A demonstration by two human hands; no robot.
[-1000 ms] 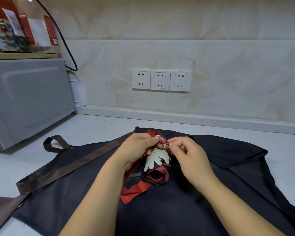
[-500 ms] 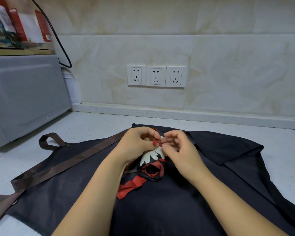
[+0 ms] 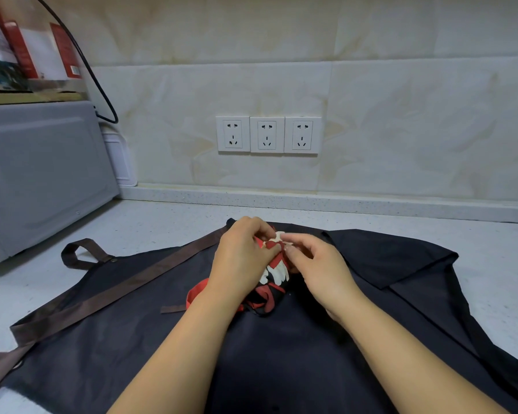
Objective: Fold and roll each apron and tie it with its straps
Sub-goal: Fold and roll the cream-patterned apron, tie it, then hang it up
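Note:
A small rolled apron [image 3: 274, 276], black with a white print and red straps, sits on top of a large dark apron [image 3: 281, 348] spread flat over the counter. My left hand [image 3: 243, 258] grips the roll from the left and pinches a red strap [image 3: 271, 245] at its top. My right hand [image 3: 317, 267] pinches the same strap from the right, fingertips meeting the left hand's. A loose red strap end [image 3: 196, 292] trails out to the left under my left wrist. The far side of the roll is hidden by my hands.
The dark apron's brown straps [image 3: 126, 282] run left, with a loop [image 3: 81, 252] near a grey microwave [image 3: 42, 174]. Boxes [image 3: 27, 52] stand on the microwave. Three wall sockets [image 3: 266, 134] and a black cable [image 3: 96, 85] are behind. White counter [image 3: 491, 264] shows right.
Both hands stay on the roll, working the red strap at its top. The loose red end on the left has shifted and now loops under my left wrist.

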